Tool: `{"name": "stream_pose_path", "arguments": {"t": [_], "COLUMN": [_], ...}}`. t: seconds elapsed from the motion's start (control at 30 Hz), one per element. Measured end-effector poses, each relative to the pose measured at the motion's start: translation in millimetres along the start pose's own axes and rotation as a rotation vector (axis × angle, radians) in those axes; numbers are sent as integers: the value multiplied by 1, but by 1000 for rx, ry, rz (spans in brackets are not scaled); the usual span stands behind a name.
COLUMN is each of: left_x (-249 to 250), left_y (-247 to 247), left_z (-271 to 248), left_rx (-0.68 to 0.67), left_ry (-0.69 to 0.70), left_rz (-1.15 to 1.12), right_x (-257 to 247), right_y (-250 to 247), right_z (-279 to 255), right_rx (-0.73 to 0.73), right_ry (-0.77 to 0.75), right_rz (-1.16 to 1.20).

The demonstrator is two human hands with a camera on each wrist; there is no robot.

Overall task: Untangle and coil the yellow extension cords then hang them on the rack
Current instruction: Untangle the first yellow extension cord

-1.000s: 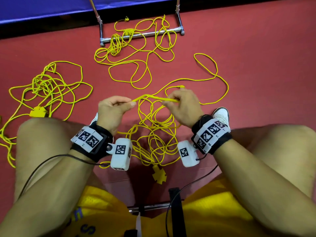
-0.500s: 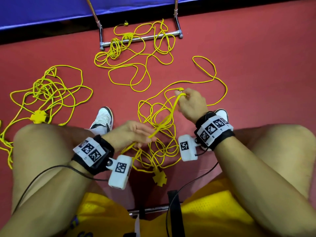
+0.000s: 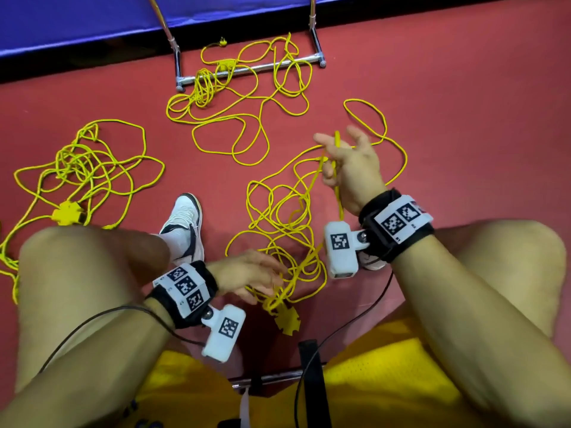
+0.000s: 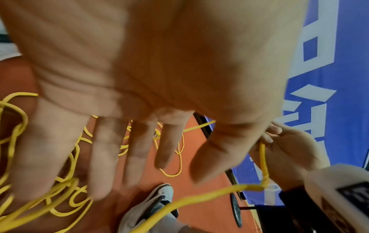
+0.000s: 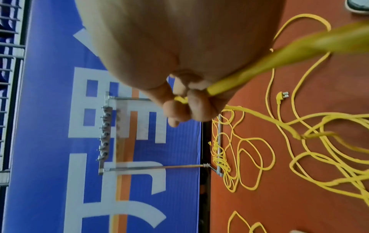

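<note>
A tangled yellow cord (image 3: pixel 278 217) lies on the red floor between my knees, with its yellow socket block (image 3: pixel 289 321) nearest me. My right hand (image 3: pixel 336 156) holds a doubled strand of it raised; in the right wrist view the right hand (image 5: pixel 183 104) has its fingers curled round the cord (image 5: pixel 239 78). From there the strand runs taut down to my left hand (image 3: pixel 268 279). The left wrist view shows the left hand (image 4: pixel 127 157) flat, fingers straight, with strands (image 4: pixel 60 189) at the fingertips. The rack's base bar (image 3: pixel 247 69) stands at the far edge; its hooks (image 5: pixel 104 134) show in the right wrist view.
A second yellow cord (image 3: pixel 83 168) with its socket block (image 3: pixel 66 213) lies at the left. A third cord (image 3: pixel 234 97) is draped over the rack's base bar. My white shoe (image 3: pixel 185 230) stands beside the middle tangle. A blue banner (image 3: pixel 77 23) lines the far wall.
My left hand let go of the strand, slid down toward the socket block and opened. My right hand lifted the cord up and away, stretching the strand.
</note>
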State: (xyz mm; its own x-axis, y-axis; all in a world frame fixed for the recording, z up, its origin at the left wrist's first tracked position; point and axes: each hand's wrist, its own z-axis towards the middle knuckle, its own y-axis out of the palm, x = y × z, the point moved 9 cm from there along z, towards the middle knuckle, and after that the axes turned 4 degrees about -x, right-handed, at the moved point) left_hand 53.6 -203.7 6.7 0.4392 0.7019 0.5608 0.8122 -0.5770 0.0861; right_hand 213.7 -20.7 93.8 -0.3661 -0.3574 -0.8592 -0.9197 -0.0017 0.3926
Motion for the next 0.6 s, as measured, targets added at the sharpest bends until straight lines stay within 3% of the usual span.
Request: {"name": "stream_pose_path", "arguments": {"t": [0.07, 0.17, 0.27, 0.33, 0.53, 0.6], "left_x": [10, 33, 55, 65, 73, 80], "left_y": [-9, -31, -47, -54, -69, -75], "left_z": [3, 2, -6, -10, -15, -23], "left_rx": [105, 273, 277, 271, 336, 372], "left_ry": [56, 194, 335, 351, 436, 525], "left_rz": [-151, -563, -928, -995, -1143, -1019], "right_x": [14, 43, 76, 93, 120, 116], "right_y": [20, 54, 76, 84, 76, 68], "right_z": [-9, -35, -62, -76, -91, -77], "right_rx": [-153, -446, -699, -834, -995, -866], "right_ry": [61, 171, 255, 265, 343, 324], "right_rz": [-115, -240, -282, -400, -746, -841]}}
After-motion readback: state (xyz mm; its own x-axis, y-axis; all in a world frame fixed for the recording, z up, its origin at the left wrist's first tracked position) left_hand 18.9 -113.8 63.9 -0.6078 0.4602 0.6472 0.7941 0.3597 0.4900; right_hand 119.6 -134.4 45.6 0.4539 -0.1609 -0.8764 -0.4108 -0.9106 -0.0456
